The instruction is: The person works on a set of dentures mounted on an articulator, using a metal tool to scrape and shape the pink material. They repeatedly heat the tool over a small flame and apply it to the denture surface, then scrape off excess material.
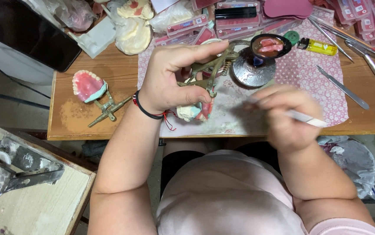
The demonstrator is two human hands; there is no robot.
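My left hand (170, 78) has its grip clenched around the brass articulator (207, 72), the denture model (194, 111) hanging below it just above the counter (109, 69). My right hand (285, 115), blurred, pinches a slim white-handled tool (305, 116). If my left grip loosens, the model could drop and chip. The spoon of melted pink wax (268, 45) on its burner (253, 69) sits near; a careless swing might tip it.
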